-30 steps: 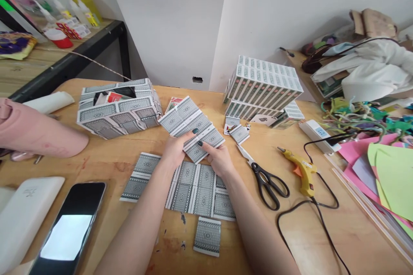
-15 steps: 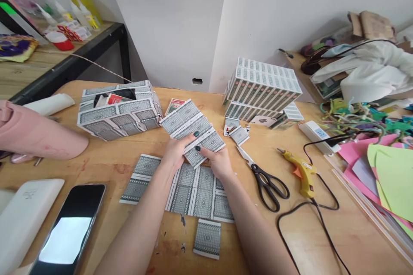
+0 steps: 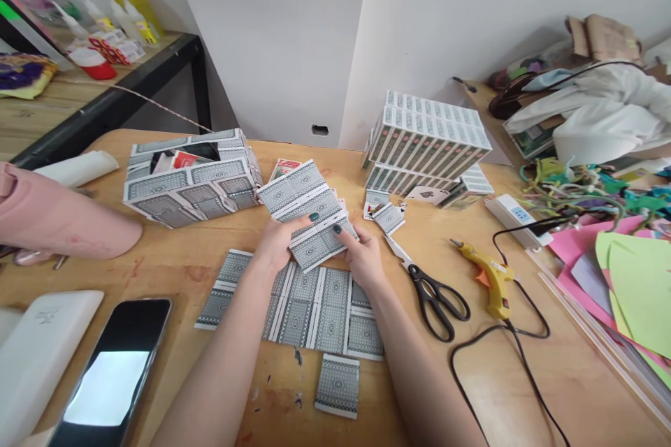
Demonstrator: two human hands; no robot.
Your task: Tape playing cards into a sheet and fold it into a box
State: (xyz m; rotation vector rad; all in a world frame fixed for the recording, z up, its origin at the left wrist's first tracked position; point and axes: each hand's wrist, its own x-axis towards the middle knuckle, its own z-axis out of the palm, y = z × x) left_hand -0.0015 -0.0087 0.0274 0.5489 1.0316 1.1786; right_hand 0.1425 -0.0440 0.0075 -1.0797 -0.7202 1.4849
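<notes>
Both hands hold up a panel of joined playing cards (image 3: pixel 308 204), grey patterned backs facing me, tilted above the table. My left hand (image 3: pixel 276 243) grips its lower left edge, thumb on top. On the lower right edge, my right hand (image 3: pixel 363 251) is closed with its thumb pressed on the card face; its other fingers are mostly hidden. Beneath lies a larger flat sheet of joined cards (image 3: pixel 298 311), partly covered by my forearms. A single folded card (image 3: pixel 337 385) rests nearer to me. Black-handled scissors (image 3: pixel 433 293) lie right of my right hand.
A card-covered box (image 3: pixel 191 185) stands back left, and stacked card packs (image 3: pixel 427 133) stand back right. A yellow glue gun (image 3: pixel 487 276) with its cord lies right. At left are a pink bottle (image 3: pixel 68 216), a phone (image 3: pixel 118 370) and a white power bank (image 3: pixel 52 356).
My right hand has shifted along the panel's right edge, its thumb now higher on the card. The panel has moved slightly left and turned a little.
</notes>
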